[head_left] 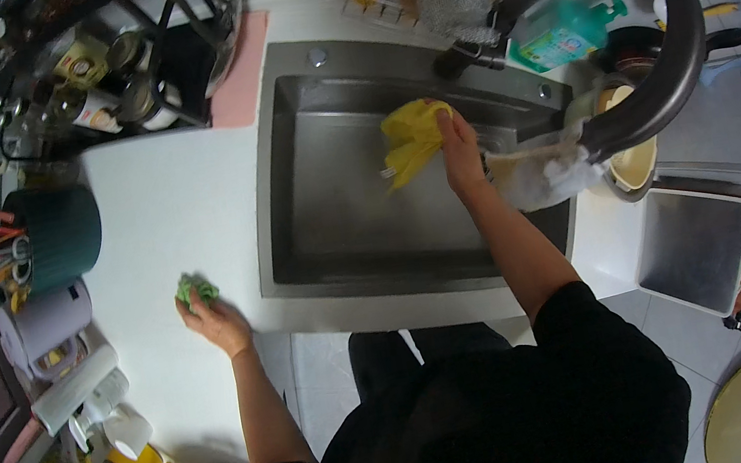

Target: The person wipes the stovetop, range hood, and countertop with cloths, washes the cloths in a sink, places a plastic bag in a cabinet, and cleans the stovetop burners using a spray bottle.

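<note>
My right hand (460,148) grips a crumpled yellow cloth or thin bag (413,140) by its upper right side. It hangs above the basin of a grey metal sink (369,224), clear of the bottom as far as I can see. Over at the left, my left hand (216,323) has its thumb and fingers on a small crumpled green bundle (196,288) at the white countertop (157,214). Whether that bundle is cloth or plastic is too blurred to say. A dark curved faucet (679,22) arches over the sink's right side, its spout end wrapped in a pale translucent covering (536,172).
A green soap bottle (557,34) stands behind the sink, near a wire rack (379,12) with scrubbers. Along the left are a dark green utensil holder (62,233), a lilac electric appliance (50,322) and a paper roll (75,387). Jars (147,103) fill the back left corner.
</note>
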The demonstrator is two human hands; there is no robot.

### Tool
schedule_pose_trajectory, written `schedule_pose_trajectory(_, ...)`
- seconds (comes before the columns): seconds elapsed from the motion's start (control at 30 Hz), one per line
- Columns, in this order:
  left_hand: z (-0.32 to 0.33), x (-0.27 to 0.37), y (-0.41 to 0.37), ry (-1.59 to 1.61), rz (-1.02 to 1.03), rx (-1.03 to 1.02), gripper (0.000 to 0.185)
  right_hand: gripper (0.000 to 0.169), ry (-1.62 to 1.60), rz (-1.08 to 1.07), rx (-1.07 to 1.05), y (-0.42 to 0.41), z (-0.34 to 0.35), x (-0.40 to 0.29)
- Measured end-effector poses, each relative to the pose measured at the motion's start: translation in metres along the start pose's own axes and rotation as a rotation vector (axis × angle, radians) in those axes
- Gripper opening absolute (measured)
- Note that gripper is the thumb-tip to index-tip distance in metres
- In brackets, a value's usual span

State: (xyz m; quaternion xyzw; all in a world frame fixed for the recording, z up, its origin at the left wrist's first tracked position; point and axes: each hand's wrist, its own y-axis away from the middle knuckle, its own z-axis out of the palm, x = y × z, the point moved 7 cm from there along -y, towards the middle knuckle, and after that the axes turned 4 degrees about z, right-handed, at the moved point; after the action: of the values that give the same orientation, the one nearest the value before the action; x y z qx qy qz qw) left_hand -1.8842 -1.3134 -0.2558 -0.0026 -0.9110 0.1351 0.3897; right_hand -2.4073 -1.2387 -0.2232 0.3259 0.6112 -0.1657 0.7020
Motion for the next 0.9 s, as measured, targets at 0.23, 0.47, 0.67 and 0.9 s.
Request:
schedule_pose_trajectory(0.23, -0.004, 0.027, -0.012, -0.262, 0.186, -0.081, 0.046, 0.038, 0.471, -0.074, -0.914, 0.187, 0.241, 0.017)
schedule_pose_trajectory(0.47, -0.025, 0.010, -0.015, -0.032, 0.238, -0.248, 0.042, 0.065, 1.064, -0.764, -0.536, 0.271, 0.249, 0.079)
schedule_pose_trajectory(0.67, -0.054, 0.005, 0.024, -0.052, 0.211, -0.321, 0.042, 0.063, 1.193, -0.512, -0.323, 0.280, 0.038, 0.066)
schedule_pose_trajectory(0.9, -0.067, 0.006, 0.053, 0.032, 0.211, -0.326, 0.042, 0.059, 1.598, -0.104, 0.375, 0.320, -0.235, 0.101)
